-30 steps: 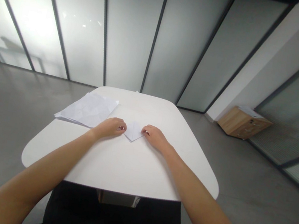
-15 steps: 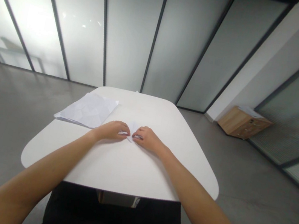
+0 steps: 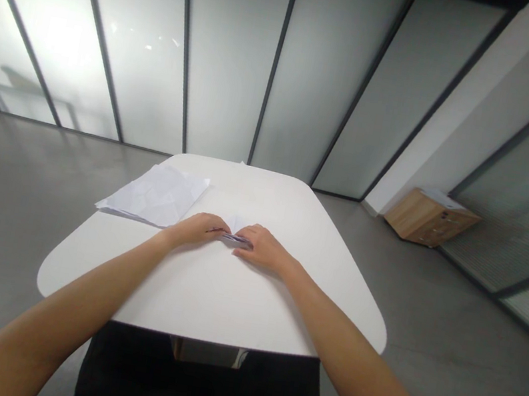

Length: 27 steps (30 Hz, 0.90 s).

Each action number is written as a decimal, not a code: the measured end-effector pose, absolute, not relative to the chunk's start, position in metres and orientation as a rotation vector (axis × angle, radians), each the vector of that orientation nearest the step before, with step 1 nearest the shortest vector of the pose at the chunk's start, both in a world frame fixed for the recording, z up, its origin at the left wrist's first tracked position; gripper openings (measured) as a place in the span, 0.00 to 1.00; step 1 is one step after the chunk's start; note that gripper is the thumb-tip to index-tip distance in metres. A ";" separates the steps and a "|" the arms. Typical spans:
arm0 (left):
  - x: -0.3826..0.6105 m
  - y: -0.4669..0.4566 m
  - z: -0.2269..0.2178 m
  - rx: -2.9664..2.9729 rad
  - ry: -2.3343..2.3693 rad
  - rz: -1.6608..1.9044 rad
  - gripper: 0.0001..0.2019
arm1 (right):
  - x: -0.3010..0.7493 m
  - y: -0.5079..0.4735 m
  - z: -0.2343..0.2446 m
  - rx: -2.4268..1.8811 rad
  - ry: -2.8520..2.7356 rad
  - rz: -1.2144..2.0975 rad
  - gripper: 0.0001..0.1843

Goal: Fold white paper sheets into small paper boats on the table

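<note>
The folded paper (image 3: 235, 225), at the middle of the table (image 3: 226, 306) near the loose sheets (image 3: 156, 197), is pinched between the curled fingers of the left hand (image 3: 198, 228) and right hand (image 3: 261, 249); a crooked crease could be set if either grip slipped.

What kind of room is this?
Most likely an office meeting room. Frosted glass walls in dark frames line it, a plain white table stands on a bare grey floor, and a low wooden cabinet sits off to the side. Left hand and right hand hold a folded paper there.
</note>
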State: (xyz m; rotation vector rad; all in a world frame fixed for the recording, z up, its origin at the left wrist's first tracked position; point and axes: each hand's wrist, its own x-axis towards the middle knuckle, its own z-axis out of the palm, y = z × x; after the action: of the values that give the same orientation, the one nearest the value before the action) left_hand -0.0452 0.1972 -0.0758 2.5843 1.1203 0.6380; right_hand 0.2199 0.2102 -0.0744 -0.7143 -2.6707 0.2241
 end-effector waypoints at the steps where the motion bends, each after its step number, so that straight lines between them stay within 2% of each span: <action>1: -0.045 0.198 -0.077 2.574 1.141 0.656 0.16 | 0.220 0.211 -0.076 -0.737 -2.664 0.204 0.17; 6: -0.043 0.195 -0.077 2.548 1.200 0.709 0.17 | 0.218 0.218 -0.085 -0.823 -2.552 0.180 0.15; 12: -0.045 0.192 -0.074 2.553 1.229 0.737 0.18 | 0.218 0.223 -0.089 -1.010 -2.350 0.356 0.08; 17: -0.044 0.195 -0.074 2.415 1.239 0.911 0.18 | 0.221 0.224 -0.082 -1.008 -2.156 0.479 0.12; 21: -0.045 0.200 -0.076 2.201 1.281 1.096 0.22 | 0.228 0.227 -0.076 -0.924 -2.038 0.576 0.14; 27: -0.047 0.208 -0.081 1.978 1.211 1.200 0.27 | 0.230 0.231 -0.077 -0.852 -1.829 0.987 0.17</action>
State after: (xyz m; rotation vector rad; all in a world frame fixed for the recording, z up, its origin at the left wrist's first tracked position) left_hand -0.0470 0.2080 -0.0814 1.9783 1.2110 1.2001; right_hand 0.2301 0.2310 -0.0770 -0.8522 -1.8289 0.9872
